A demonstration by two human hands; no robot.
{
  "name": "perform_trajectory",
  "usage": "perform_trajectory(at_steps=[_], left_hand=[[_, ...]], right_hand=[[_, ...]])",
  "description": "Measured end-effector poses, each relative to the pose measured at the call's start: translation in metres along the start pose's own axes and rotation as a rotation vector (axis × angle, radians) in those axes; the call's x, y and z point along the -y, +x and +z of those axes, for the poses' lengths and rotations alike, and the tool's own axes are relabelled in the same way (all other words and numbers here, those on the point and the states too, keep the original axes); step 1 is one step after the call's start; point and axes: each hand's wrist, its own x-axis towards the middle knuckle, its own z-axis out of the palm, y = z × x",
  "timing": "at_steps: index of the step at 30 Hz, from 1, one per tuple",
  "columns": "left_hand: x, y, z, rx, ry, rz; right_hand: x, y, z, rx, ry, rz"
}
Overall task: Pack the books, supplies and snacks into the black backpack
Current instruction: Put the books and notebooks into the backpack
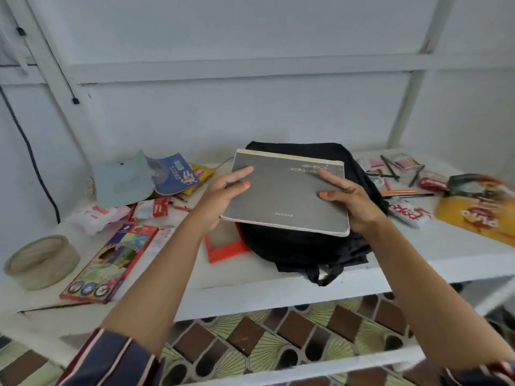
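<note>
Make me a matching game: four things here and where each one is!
Things:
1 grey book
2 black backpack
3 coloured-pencil box
4 yellow snack bag

Places:
A far right of the white table
B beneath the book
C held by the left hand and right hand
D flat on the table's left side

Pairs: 1-C, 2-B, 3-D, 4-A
</note>
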Motion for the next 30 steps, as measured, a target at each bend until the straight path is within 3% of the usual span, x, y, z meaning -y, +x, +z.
perform_trajectory(at_steps=[4, 6, 7, 11, 13, 22, 26, 30], left_hand=[[0.011, 0.003, 0.036, -0.192, -0.195, -0.105], [0.02, 0.002, 0.051, -0.248, -0.071, -0.154], [0.026, 0.002, 0.055, -0.195, 0.074, -0.143], [0.042, 0.001, 0.066, 0.305, 0.555, -0.154], [0.046, 0.002, 0.067, 0.373, 0.715, -0.146], [0.034, 0.014, 0.065, 0.596, 0.779, -0.176], [0.028, 0.021, 0.066, 0.495, 0.616, -0.107], [0.026, 0.037, 0.063, 0.042, 0.551, 0.069]], right_hand=[[0.0, -0.03, -0.037, -0.17, 0.066, 0.006], [0.0, -0.044, -0.054, -0.235, 0.064, 0.009], [0.0, -0.05, -0.062, -0.254, 0.044, 0.011], [-0.002, -0.07, -0.087, -0.293, 0.027, 0.009], [-0.001, -0.077, -0.093, -0.306, 0.061, 0.006], [0.006, -0.087, -0.109, -0.266, 0.033, -0.024], [0.01, -0.083, -0.11, -0.245, 0.001, -0.025], [0.012, -0.079, -0.113, -0.233, 0.001, -0.037]])
